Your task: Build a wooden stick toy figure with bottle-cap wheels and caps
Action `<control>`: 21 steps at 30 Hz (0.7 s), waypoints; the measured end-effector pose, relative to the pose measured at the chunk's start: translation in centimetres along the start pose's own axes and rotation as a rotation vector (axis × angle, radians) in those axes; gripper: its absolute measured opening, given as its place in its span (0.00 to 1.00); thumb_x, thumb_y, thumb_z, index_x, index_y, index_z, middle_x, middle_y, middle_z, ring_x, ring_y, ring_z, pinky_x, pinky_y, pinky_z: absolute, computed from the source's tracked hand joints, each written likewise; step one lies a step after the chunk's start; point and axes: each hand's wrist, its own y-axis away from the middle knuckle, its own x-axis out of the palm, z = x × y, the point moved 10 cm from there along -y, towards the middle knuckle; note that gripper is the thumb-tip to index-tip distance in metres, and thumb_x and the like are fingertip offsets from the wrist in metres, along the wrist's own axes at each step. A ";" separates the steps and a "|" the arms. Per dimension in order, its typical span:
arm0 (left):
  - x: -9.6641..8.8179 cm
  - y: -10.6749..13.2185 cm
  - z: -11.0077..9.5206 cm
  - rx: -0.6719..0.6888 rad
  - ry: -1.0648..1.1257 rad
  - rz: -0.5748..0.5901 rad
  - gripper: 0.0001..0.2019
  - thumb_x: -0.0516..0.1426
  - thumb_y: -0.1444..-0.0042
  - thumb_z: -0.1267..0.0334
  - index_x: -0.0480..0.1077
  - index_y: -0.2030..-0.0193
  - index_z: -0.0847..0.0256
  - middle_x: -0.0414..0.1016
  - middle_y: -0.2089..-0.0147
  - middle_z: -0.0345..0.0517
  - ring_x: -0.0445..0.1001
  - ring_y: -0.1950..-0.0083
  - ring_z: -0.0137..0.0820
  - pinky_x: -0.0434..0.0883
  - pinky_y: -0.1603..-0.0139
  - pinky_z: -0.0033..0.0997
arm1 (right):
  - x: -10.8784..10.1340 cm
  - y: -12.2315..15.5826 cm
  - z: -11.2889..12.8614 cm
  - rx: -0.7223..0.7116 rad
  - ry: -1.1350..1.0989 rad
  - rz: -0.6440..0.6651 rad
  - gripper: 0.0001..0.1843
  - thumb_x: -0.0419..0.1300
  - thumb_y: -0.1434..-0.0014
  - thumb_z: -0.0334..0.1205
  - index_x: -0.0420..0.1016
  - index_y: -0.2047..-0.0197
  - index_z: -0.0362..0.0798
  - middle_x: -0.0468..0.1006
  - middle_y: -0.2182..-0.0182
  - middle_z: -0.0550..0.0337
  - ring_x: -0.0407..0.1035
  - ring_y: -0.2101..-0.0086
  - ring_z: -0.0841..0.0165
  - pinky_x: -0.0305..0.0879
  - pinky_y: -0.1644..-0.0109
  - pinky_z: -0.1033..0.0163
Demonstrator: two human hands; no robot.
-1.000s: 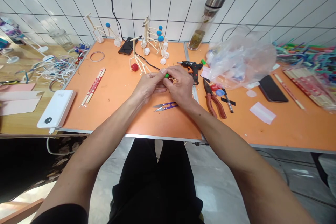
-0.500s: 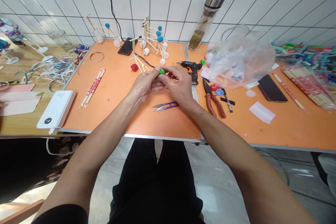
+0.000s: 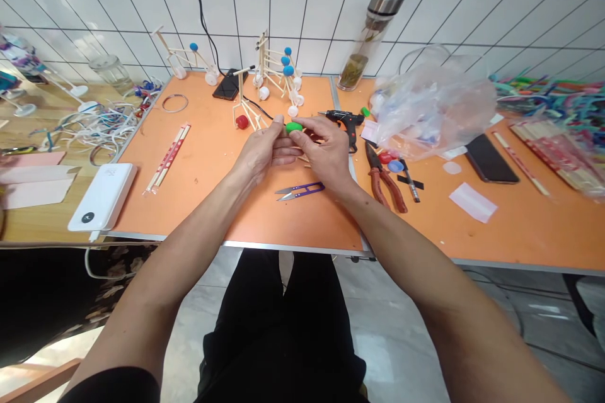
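Observation:
Over the middle of the orange table, my right hand pinches a green bottle cap between thumb and fingertips. My left hand is close against it on the left, thumb raised and apart from the outstretched fingers; whether it touches the cap I cannot tell. Purple thread snips lie just below my hands. Behind them stands a wooden stick frame with a red cap on it. Farther back is a larger stick frame with blue and white caps.
To the right lie a black glue gun, red-handled pliers, a phone and a plastic bag. A glass bottle stands by the wall. On the left are wrapped chopsticks and a white power bank.
The green cap now shows more fully, held in my right fingertips. My left thumb and fingers have parted from around it. The table items stay put.

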 end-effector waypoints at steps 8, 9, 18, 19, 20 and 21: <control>-1.0 1.1 -2.7 0.232 -0.054 -0.106 0.17 0.82 0.30 0.53 0.91 0.39 0.50 0.97 0.46 0.46 0.96 0.36 0.41 0.89 0.40 0.32 | -0.4 -0.3 -1.2 0.079 -0.104 -0.030 0.34 0.74 0.21 0.79 0.98 0.38 0.58 0.97 0.44 0.50 0.91 0.46 0.52 0.91 0.36 0.41; -1.0 1.2 -2.8 0.249 -0.060 -0.105 0.18 0.82 0.31 0.56 0.92 0.39 0.50 0.97 0.46 0.46 0.95 0.35 0.42 0.89 0.38 0.33 | -0.4 -0.3 -1.3 0.079 -0.109 -0.035 0.34 0.74 0.21 0.79 0.98 0.38 0.58 0.97 0.44 0.51 0.91 0.46 0.52 0.91 0.36 0.41; -0.8 0.4 -3.9 0.509 -0.143 -0.008 0.13 0.84 0.34 0.54 0.93 0.50 0.54 0.95 0.55 0.44 0.94 0.48 0.38 0.87 0.45 0.32 | -0.2 -0.5 -0.4 0.078 -0.213 0.005 0.35 0.77 0.24 0.80 0.99 0.39 0.57 0.97 0.45 0.52 0.91 0.45 0.53 0.91 0.35 0.44; -0.8 0.1 -4.1 0.549 -0.157 0.000 0.14 0.85 0.35 0.52 0.92 0.52 0.55 0.94 0.57 0.44 0.93 0.52 0.37 0.87 0.49 0.32 | -0.1 -0.5 -0.2 0.083 -0.245 0.007 0.35 0.78 0.26 0.80 0.99 0.40 0.57 0.97 0.46 0.53 0.91 0.46 0.54 0.91 0.36 0.45; -0.9 -0.2 -4.2 0.589 -0.174 0.004 0.16 0.85 0.36 0.51 0.92 0.53 0.55 0.94 0.59 0.45 0.91 0.56 0.36 0.87 0.52 0.32 | -0.1 -0.6 -0.1 0.089 -0.274 0.008 0.35 0.80 0.27 0.80 0.99 0.42 0.57 0.97 0.46 0.53 0.91 0.47 0.55 0.91 0.36 0.46; -0.9 -0.3 -4.3 0.623 -0.188 0.004 0.17 0.86 0.36 0.49 0.91 0.54 0.55 0.94 0.59 0.45 0.90 0.59 0.35 0.86 0.54 0.32 | -0.1 -0.6 -0.1 0.096 -0.299 0.009 0.35 0.81 0.29 0.80 1.00 0.42 0.57 0.97 0.47 0.54 0.91 0.48 0.55 0.91 0.37 0.47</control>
